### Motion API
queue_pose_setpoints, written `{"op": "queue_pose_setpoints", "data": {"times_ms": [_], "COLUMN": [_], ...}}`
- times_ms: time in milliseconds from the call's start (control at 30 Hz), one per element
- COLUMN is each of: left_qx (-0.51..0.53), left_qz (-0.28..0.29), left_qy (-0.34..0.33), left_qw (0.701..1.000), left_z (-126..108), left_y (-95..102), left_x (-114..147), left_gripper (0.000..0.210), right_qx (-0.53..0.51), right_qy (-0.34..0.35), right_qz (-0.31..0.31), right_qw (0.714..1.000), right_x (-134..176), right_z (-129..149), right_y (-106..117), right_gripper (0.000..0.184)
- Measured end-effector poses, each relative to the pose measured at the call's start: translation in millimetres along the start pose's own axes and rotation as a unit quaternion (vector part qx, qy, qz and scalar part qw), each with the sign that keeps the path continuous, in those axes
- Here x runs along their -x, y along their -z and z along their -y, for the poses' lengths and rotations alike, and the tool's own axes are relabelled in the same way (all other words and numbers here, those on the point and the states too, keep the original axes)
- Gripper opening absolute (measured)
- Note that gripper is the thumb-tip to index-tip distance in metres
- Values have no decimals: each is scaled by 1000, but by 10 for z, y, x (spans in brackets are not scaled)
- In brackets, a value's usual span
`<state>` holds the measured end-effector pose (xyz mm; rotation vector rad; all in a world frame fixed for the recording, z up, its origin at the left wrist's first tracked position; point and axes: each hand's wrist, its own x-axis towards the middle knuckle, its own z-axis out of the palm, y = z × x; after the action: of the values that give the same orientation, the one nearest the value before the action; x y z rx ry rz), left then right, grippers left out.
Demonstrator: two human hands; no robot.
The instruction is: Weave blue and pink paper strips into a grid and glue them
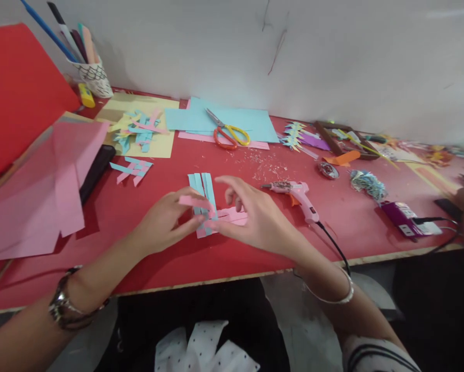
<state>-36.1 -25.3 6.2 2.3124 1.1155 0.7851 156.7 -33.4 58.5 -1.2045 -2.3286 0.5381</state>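
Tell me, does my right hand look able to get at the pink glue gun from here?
Probably yes: the glue gun lies close to the right hand, with nothing standing between them on the red tabletop, though that hand is over the paper strips.

One pink strip (189,200) is being held; one nearer weave (209,187) and one farther weave (137,168) are making two. The surface (170,268) is carrying one pair of scissors (224,125), one glue gun (299,194), one purple box (397,219), one wooden tray (325,138), one round shiny dish (328,170) and one tinsel bundle (367,185). One cup (93,75) is holding at least five pens and sticks (88,45). The loose strips (141,129) are overlapping too much for counting.
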Motion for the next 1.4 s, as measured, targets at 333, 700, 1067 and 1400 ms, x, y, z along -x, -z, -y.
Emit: {"op": "queue_pose_setpoints", "data": {"times_ms": [333, 700, 1067, 1400], "left_qx": [-100, -171, -157, -151], "left_qz": [34, 59, 89, 87], "left_qy": [-70, -138, -131, -132], "left_qw": [992, 974, 975, 976], "left_z": [-15, 63, 60, 78], "left_y": [-56, -113, -114, -128], "left_x": [-5, -7, 5, 1], "left_gripper": [29, 29, 29, 26], "right_qx": [-133, -23, 160, 343], "right_qy": [-126, -173, -42, 17], "right_qz": [-72, -130, -71, -66], "right_qw": [980, 976, 984, 937], "right_x": [56, 271, 293, 300], "right_z": [-325, -638, -781, -898], "right_y": [75, 31, -3, -99], "right_gripper": [8, 11, 21, 26]}}
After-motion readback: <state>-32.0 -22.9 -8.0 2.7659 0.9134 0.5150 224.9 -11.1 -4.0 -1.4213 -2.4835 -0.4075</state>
